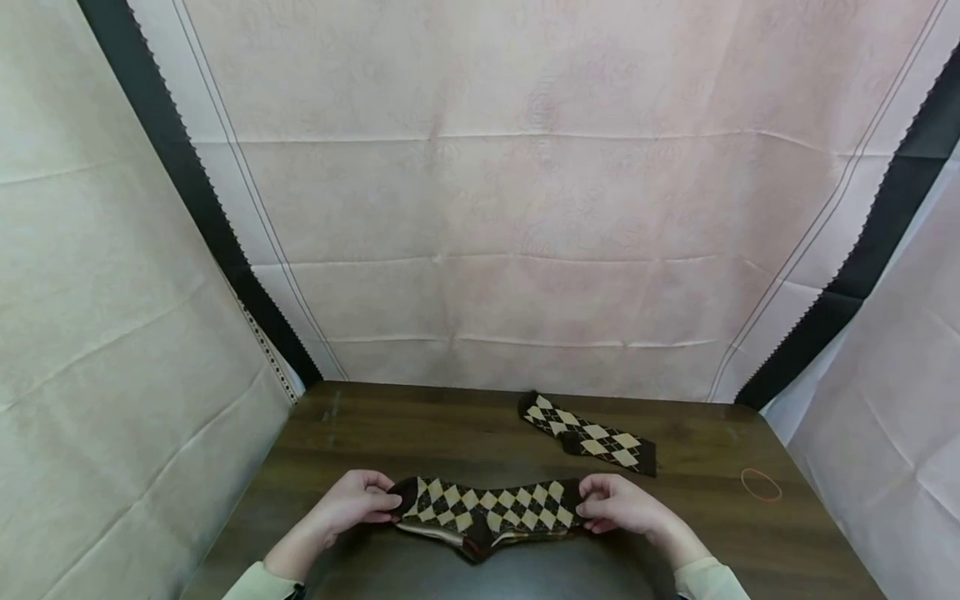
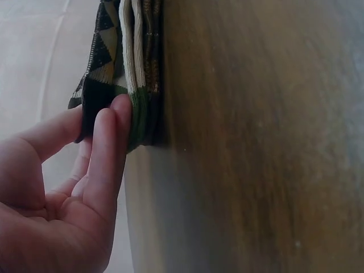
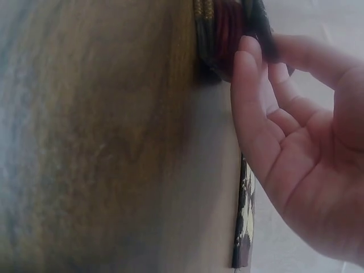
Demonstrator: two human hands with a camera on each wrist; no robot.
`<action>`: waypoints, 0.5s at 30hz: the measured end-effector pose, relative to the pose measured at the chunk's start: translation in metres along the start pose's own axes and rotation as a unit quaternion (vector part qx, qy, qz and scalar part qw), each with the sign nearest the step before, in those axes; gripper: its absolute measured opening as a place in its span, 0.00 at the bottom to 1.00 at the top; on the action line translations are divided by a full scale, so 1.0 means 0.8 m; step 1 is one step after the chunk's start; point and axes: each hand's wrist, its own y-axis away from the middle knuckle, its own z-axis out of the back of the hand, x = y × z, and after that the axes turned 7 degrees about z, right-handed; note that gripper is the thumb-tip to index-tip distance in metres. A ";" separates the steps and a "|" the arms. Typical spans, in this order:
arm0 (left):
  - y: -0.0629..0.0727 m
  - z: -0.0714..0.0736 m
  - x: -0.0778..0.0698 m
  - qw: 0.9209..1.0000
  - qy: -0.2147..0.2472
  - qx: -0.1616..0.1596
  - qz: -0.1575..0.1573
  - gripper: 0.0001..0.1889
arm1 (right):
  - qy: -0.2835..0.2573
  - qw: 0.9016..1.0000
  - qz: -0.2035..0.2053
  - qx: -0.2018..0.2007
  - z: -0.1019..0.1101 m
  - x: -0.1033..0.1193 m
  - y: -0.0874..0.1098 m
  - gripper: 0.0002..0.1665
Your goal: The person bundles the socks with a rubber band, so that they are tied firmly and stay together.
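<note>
A layered bundle of socks [image 1: 517,510] with a black and cream argyle sock on top is stretched sideways near the table's front. My left hand [image 1: 358,504] pinches its dark left end between thumb and fingers. At the opposite end, my right hand [image 1: 617,505] pinches the dark edge the same way. Green and white layers of the bundle [image 2: 135,74] show under the top sock in the left wrist view. Dark red and tan layers [image 3: 227,28] appear in the right wrist view. The heels point toward me at the middle.
Behind the bundle, another argyle sock [image 1: 592,433] lies slantwise on the dark wooden table [image 1: 420,425]. A thin reddish rubber band [image 1: 762,485] rests at the right. Pale fabric walls [image 1: 480,200] enclose the table at the back and both sides.
</note>
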 end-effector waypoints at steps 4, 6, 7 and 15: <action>0.002 -0.001 0.000 1.000 0.001 -0.005 -0.002 0.11 | 0.006 1.000 0.000 -0.003 0.000 0.002 0.001 0.13; 0.003 -0.002 0.000 1.000 0.001 -0.008 -0.002 0.11 | 0.009 1.000 -0.001 -0.007 -0.001 0.002 0.001 0.13; 0.003 -0.002 0.000 1.000 0.002 -0.008 -0.002 0.11 | 0.010 1.000 -0.003 -0.008 -0.001 0.003 0.001 0.13; 0.001 -0.002 0.004 1.000 -0.002 -0.018 0.004 0.09 | 0.026 0.999 -0.016 -0.023 -0.004 0.003 0.001 0.14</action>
